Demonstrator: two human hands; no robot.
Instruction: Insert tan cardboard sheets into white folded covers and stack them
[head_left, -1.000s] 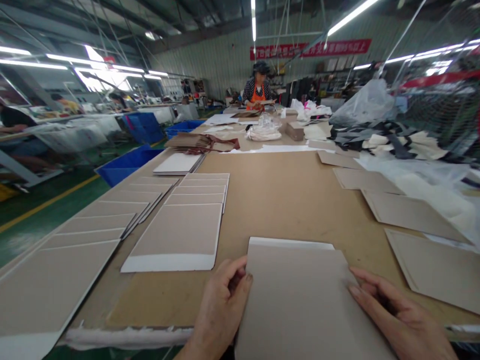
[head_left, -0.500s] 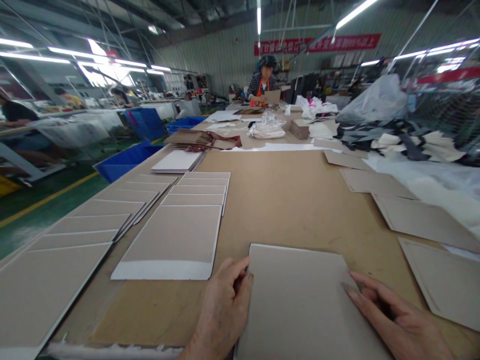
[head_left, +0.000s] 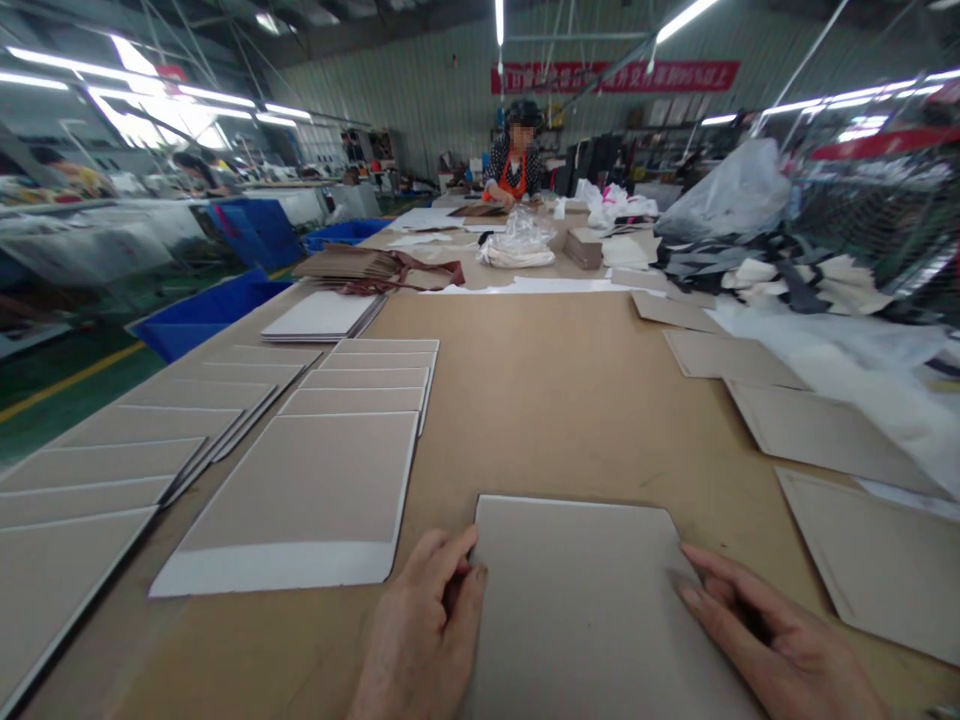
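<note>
A grey cardboard sheet (head_left: 592, 600) lies flat on the brown table (head_left: 555, 400) right in front of me. My left hand (head_left: 424, 630) presses against the sheet's left edge with curled fingers, thumb along the edge. My right hand (head_left: 772, 640) rests at the sheet's right edge, its fingers stretched along the board. Both hands touch the sheet from the sides. To the left lies a row of overlapping grey boards with white margins (head_left: 300, 490).
More overlapped boards (head_left: 112, 460) run along the table's left edge. Loose grey boards (head_left: 817, 430) lie at the right beside plastic sheeting and fabric scraps (head_left: 795, 275). A person in an orange apron (head_left: 514, 165) works at the far end. Blue bins (head_left: 202, 315) stand on the floor at left.
The top sheet has slid so the white edge under it no longer shows. My view has shifted a little right and forward; both hands stay at the sheet's sides.
</note>
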